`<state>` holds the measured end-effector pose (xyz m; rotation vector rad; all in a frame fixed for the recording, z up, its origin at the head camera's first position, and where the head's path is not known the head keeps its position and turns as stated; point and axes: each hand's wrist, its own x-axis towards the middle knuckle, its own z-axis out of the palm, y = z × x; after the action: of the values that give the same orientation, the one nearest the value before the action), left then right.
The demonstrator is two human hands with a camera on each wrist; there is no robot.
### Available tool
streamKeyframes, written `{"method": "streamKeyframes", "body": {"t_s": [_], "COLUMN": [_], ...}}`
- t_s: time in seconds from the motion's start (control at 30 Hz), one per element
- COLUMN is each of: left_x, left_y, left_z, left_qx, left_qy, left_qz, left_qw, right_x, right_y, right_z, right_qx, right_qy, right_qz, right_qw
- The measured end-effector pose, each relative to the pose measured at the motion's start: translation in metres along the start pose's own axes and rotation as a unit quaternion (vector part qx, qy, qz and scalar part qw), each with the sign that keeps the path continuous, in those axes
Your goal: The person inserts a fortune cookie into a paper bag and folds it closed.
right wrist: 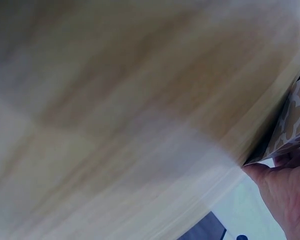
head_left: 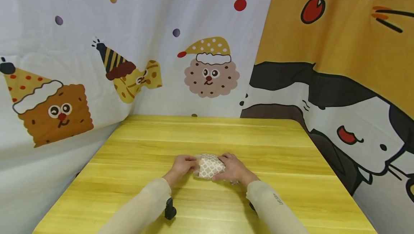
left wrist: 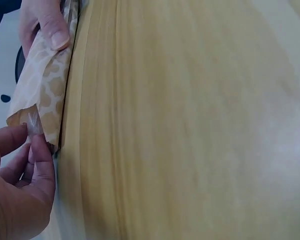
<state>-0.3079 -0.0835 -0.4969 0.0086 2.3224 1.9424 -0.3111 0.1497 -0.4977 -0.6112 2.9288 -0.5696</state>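
A small packet (head_left: pixel 211 166) in tan-and-white patterned wrapping lies at the middle of the table, between both hands. My left hand (head_left: pixel 182 166) is at its left end. In the left wrist view, the thumb and forefinger of my left hand (left wrist: pixel 25 170) pinch a bit of clear plastic film (left wrist: pixel 34 124) that sticks out of the packet's end (left wrist: pixel 42 90). My right hand (head_left: pixel 233 169) grips the packet's right part, thumb on the near side and fingers over the far side. The right wrist view catches only a corner of the patterned wrapping (right wrist: pixel 292 120) above my right hand (right wrist: pixel 285 195).
The yellow wood-grain table (head_left: pixel 207 133) reaches back to a printed curtain (head_left: pixel 155 18) with cartoon figures. A second curtain (head_left: pixel 323 47) with animal faces hangs along the right side. A black wrist-camera piece (head_left: pixel 170 209) shows below the left sleeve.
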Motion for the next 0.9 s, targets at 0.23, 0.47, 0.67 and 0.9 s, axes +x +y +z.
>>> {"method": "streamKeyframes", "body": {"t_s": [0.23, 0.47, 0.67, 0.9], "left_x": [0.004, 0.005, 0.004, 0.001], "left_y": [-0.001, -0.002, -0.005, 0.003], "left_z": [0.006, 0.011, 0.019, 0.013], "left_qx": [-0.011, -0.017, -0.021, -0.008], "left_qy": [0.0, -0.045, -0.082, -0.047], "left_qz": [-0.004, 0.011, -0.006, 0.007], "left_qw": [0.9999, 0.9988, 0.9964, 0.9989], "right_x": [0.0, 0.001, 0.001, 0.002], "right_y": [0.0, 0.002, 0.002, -0.001], "right_z": [0.0, 0.001, 0.002, -0.005], "right_qx": [-0.003, -0.005, -0.003, 0.013], "right_qy": [0.004, 0.002, 0.001, -0.002], "right_qz": [-0.002, -0.01, -0.009, -0.001], "right_qw": [1.0, 0.9999, 1.0, 0.9999]}}
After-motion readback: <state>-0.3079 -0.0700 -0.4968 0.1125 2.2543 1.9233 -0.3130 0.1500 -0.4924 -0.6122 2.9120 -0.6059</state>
